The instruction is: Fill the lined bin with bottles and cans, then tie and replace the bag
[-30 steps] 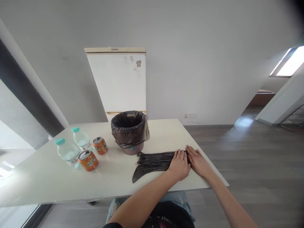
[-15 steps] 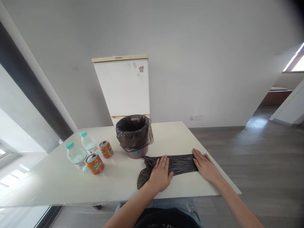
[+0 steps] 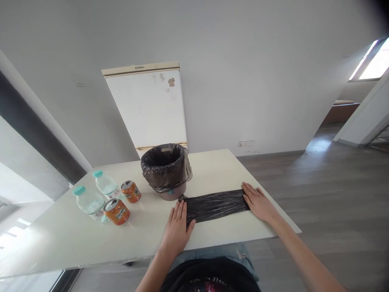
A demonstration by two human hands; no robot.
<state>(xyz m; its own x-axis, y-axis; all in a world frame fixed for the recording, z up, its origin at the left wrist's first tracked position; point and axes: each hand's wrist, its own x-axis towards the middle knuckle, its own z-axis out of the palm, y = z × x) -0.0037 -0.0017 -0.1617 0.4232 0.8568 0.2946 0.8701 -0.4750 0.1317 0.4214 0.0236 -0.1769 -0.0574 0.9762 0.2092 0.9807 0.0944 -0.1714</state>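
Note:
A black plastic garbage bag [image 3: 217, 206], flattened into a long strip, lies across the white table. My left hand [image 3: 177, 227] rests flat on its left end, fingers stretched out and thumb apart. On the strip's right end lies my right hand [image 3: 257, 200], also flat with fingers extended. Just behind the left end stands a trash can [image 3: 173, 194] lined with another black bag [image 3: 165, 174], whose edge folds down over the rim. A small dark bit of the flat bag sticks out near the base of the can.
To the left stand two clear bottles with teal caps, a nearer bottle [image 3: 88, 202] and a farther bottle [image 3: 106, 184]. Beside them are two orange soda cans, one nearer can [image 3: 117, 211] and one farther can [image 3: 131, 192]. A white refrigerator [image 3: 148, 105] stands behind the table [image 3: 146, 239].
My left hand has slid left along the bag to its end, and the crumpled left part now lies flattened. My right hand stays on the right end. The view has shifted slightly.

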